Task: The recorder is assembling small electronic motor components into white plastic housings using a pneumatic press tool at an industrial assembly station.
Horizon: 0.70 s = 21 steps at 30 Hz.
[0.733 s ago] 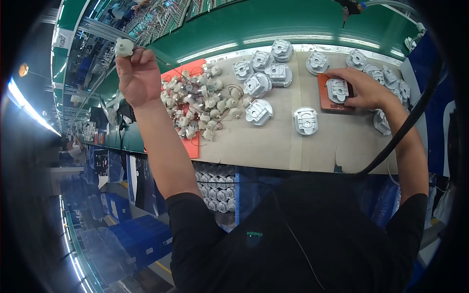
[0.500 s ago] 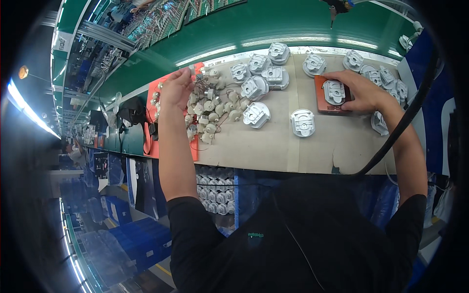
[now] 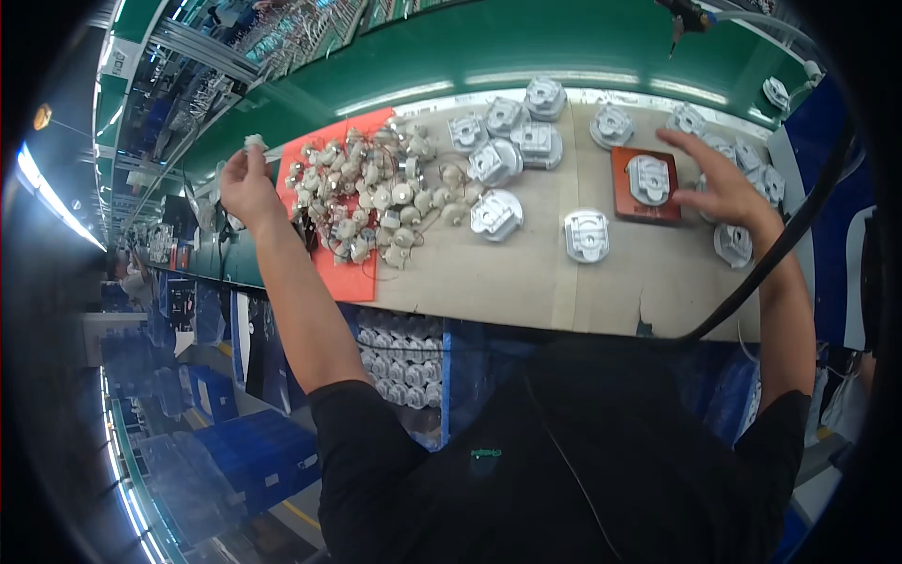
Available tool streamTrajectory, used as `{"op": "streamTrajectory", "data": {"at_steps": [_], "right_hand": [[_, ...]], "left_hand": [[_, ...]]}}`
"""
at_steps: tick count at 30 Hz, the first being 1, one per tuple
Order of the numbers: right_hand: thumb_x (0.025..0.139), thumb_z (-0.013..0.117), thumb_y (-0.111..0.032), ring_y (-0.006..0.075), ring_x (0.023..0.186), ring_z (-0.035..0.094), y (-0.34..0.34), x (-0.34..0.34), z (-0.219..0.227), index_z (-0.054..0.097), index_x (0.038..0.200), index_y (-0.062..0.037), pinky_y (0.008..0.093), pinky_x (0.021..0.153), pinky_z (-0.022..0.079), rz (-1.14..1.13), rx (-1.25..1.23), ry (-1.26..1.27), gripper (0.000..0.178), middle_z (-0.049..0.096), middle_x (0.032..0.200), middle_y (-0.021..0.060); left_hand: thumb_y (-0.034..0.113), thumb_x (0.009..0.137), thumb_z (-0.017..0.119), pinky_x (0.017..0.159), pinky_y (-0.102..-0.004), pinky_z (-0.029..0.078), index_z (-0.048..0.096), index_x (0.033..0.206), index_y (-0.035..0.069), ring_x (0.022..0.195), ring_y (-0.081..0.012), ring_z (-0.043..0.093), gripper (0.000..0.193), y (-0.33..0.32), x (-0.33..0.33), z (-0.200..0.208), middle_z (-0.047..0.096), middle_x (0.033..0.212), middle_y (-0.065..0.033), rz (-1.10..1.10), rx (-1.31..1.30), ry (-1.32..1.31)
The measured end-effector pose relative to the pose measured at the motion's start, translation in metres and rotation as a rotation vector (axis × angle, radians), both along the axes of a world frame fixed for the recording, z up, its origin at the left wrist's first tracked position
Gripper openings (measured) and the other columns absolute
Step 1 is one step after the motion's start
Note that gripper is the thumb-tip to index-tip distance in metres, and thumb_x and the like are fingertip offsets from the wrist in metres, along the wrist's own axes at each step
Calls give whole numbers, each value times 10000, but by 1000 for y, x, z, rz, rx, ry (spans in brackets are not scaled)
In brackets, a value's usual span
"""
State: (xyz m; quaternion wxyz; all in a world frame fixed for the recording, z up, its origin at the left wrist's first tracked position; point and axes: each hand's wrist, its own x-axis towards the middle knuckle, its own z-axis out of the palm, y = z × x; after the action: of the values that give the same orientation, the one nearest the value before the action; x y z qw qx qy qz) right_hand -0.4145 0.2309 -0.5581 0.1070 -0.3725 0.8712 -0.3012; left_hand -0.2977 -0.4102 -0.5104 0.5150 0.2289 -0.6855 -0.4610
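My left hand is raised past the far left of the heap, its fingertips pinched on a small white part; its exact kind is too small to tell. Below and right of it, a heap of small cream-coloured motors with thin wires lies on an orange-red sheet. My right hand is spread open beside a square orange-brown block, thumb and fingers apart. On that block sits a white plastic housing with a round opening, and the hand does not grip it.
More white housings stand in a cluster at mid-table, and others lie beside and behind my right hand. A single housing sits near the front. A thick black cable crosses at right. A tool hangs above.
My left hand has moved left from above the motors, and a small white part now shows at its fingertips. My right hand has let go of the block and housing and opened.
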Motion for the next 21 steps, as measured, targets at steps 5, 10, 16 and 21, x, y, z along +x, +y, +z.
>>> {"op": "streamTrajectory", "data": {"at_steps": [5,10,16,21], "right_hand": [[903,665,-62,278,1415,486,30,21,15,450,1495,-6,391,1193,357,-190,-245,-175,632,519,1500,159],[995,532,9,152,985,615,78,112,42,556,1251,29,256,876,478,-641,-298,-95,258,617,1043,76],[757,755,45,147,722,635,-106,200,126,645,879,15,260,640,502,-346,-356,128,167,648,839,99],[864,763,-176,384,951,657,-281,74,84,615,1077,-41,468,806,513,-11,-384,324,293,675,1026,166]], "left_hand": [[97,941,762,781,-283,572,634,1153,-39,905,-164,682,283,4,18,17,695,1041,-92,-101,67,21],[71,951,742,793,-300,582,619,1163,-45,892,-166,676,271,32,21,-3,683,1062,-103,-455,296,67],[46,957,726,800,-318,583,618,1154,-35,895,-175,679,240,52,18,-18,687,1061,-102,-571,417,87],[60,946,743,771,-307,597,616,1148,-43,888,-179,683,260,69,-6,-22,688,1055,-108,-625,395,106]]}}
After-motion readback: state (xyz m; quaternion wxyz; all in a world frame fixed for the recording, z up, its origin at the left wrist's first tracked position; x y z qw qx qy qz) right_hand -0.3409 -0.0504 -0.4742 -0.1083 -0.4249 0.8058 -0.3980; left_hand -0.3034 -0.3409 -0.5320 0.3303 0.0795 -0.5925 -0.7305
